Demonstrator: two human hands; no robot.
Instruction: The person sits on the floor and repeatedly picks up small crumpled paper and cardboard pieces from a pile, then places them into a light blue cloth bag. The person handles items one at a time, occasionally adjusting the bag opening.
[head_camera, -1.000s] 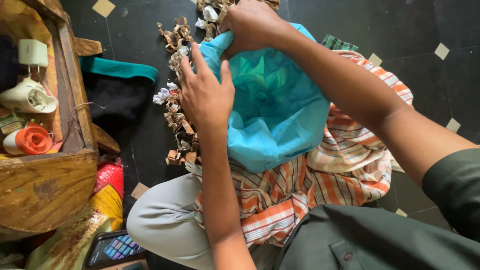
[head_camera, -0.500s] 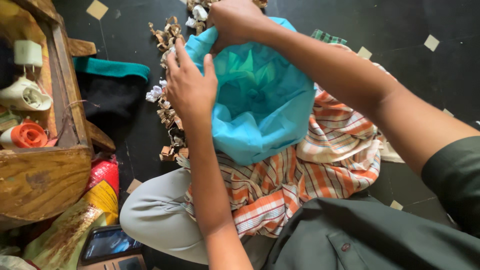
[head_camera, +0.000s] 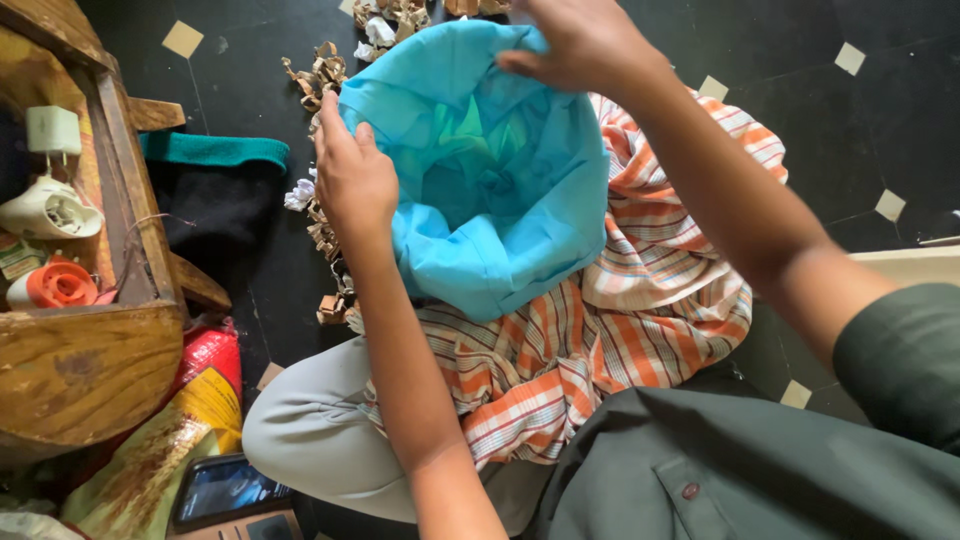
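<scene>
A bright blue cloth bag (head_camera: 500, 230) sits open on my lap, on top of an orange and white checked cloth (head_camera: 640, 320). My left hand (head_camera: 352, 180) grips the bag's left rim. My right hand (head_camera: 580, 45) pinches the far rim at the top and holds the mouth wide. The inside of the bag shows greenish folds. A string of small brown and white folded pieces (head_camera: 325, 75) lies on the dark floor just left of the bag, partly hidden behind my left hand.
A worn wooden box (head_camera: 90, 360) at the left holds white plastic parts (head_camera: 50, 205) and an orange spool (head_camera: 55, 285). A teal and black cloth (head_camera: 215, 170) lies beside it. A red and yellow packet (head_camera: 205, 385) and a phone (head_camera: 225, 490) lie at bottom left.
My right hand has shifted right along the far rim, and the bag's mouth has spread wider. My left hand stayed on the left rim.
</scene>
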